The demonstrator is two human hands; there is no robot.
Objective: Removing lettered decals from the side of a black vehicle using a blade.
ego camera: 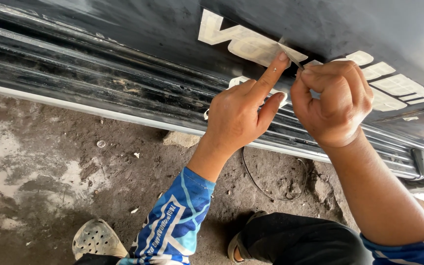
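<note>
A pale decal (244, 43) of large block letters lies on the dark car panel (123, 29), its long axis running from upper left down to lower right, past both hands toward more letters (398, 91) at the far right. Below it, ribbed side trim (99, 81) follows the same slant.

The left hand (239, 113) sits just below and left of the decal's lifted edge. Its index finger is stretched straight up and to the right, the tip pressing on the decal where it starts to come away; the thumb stands apart beneath and the other fingers are curled in, gripping nothing.

The peeled flap (293, 53) stands off the panel right between the two hands. The right hand (334, 98) is just right of it, fingers bunched together, seemingly pinching the flap's free corner at the fingertips, though the pinch itself is partly hidden. Both hands are equally near the flap; the stuck part lies leftward, the loose part toward the right hand.
</note>
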